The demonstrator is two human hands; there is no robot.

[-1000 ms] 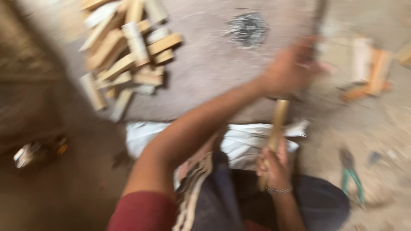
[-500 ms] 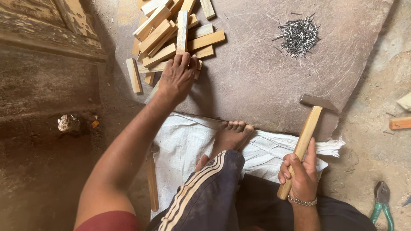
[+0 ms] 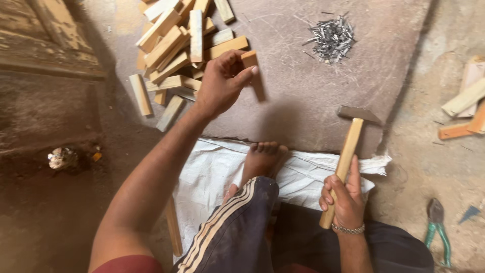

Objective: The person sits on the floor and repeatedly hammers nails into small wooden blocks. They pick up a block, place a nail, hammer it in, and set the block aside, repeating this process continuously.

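Left hand (image 3: 222,83) grips upright wood block (image 3: 249,58) — right hand (image 3: 346,199) grips hammer (image 3: 348,151), head up.

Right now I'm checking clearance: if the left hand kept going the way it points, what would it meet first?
The left hand, holding a small wood block, points toward the pile of nails; only bare stone slab lies between, though depth is unclear.

Your wood blocks (image 3: 177,45) are heaped at the upper left on the stone slab (image 3: 298,101), nails (image 3: 331,38) at upper right. Below the slab lies the sack (image 3: 212,167); pliers (image 3: 437,230) sit lower right.
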